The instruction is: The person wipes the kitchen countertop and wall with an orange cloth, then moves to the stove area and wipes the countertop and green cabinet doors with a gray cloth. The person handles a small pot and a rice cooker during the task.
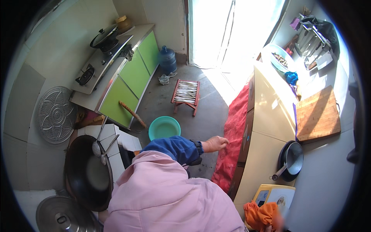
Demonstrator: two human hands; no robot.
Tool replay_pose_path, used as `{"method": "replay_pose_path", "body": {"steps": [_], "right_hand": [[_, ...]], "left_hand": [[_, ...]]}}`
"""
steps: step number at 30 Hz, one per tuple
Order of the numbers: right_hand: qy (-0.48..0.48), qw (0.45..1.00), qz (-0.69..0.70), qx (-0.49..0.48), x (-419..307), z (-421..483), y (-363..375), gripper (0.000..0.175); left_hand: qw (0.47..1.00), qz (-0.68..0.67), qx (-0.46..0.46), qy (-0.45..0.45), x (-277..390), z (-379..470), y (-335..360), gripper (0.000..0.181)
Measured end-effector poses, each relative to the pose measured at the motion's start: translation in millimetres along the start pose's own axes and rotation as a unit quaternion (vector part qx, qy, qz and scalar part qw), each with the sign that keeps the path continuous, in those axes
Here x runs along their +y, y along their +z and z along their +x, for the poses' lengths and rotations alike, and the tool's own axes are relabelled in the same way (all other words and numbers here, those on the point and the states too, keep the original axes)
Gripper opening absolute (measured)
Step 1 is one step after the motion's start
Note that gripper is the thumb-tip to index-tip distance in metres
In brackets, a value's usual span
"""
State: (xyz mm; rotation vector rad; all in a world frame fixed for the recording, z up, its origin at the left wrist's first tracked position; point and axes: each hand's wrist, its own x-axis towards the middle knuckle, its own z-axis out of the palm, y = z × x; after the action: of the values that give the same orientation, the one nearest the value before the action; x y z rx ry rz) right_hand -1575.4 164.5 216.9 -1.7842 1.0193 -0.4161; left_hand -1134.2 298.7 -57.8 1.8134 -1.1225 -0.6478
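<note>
My left arm, in a blue sleeve (174, 148) with a dark band at the wrist, reaches across in front of my pink garment (171, 200). The fingers of my left hand (215, 144) are curled, with nothing visible in them. That hand is over the floor, close to a red cloth (232, 139) hanging along the cabinet front. At the lower right edge, my right hand (269, 228) shows only in part, blurred and cut off. Its fingers are around a bunched orange cloth (262, 213) beside a yellow kitchen scale (272, 187).
A green basin (164, 127) and a small red-framed stool (185, 91) stand on the floor ahead. To the left are a large wok (87, 174), a skimmer (96, 148) and a metal lid (62, 216). The right counter holds a frying pan (294, 156) and a wooden cutting board (317, 114).
</note>
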Motion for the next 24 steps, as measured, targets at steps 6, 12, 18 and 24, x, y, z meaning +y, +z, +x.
{"method": "replay_pose_path", "body": {"steps": [6, 12, 18, 24], "right_hand": [[-0.028, 0.988, -0.035, -0.146, -46, 46, 52, 0.042], [-0.103, 0.953, -0.102, -0.267, -99, 131, 132, 0.037], [-0.207, 0.897, -0.158, -0.357, -139, 198, 208, 0.034], [-0.349, 0.838, -0.213, -0.362, -145, 268, 256, 0.031]], "left_hand": [[0.909, 0.109, 0.103, -0.388, -118, -177, -102, 0.028], [0.871, 0.040, 0.270, -0.409, -157, -286, -109, 0.021], [0.792, 0.003, 0.408, -0.454, -149, -357, -78, 0.017], [0.695, -0.037, 0.484, -0.531, -107, -419, -12, 0.017]]}}
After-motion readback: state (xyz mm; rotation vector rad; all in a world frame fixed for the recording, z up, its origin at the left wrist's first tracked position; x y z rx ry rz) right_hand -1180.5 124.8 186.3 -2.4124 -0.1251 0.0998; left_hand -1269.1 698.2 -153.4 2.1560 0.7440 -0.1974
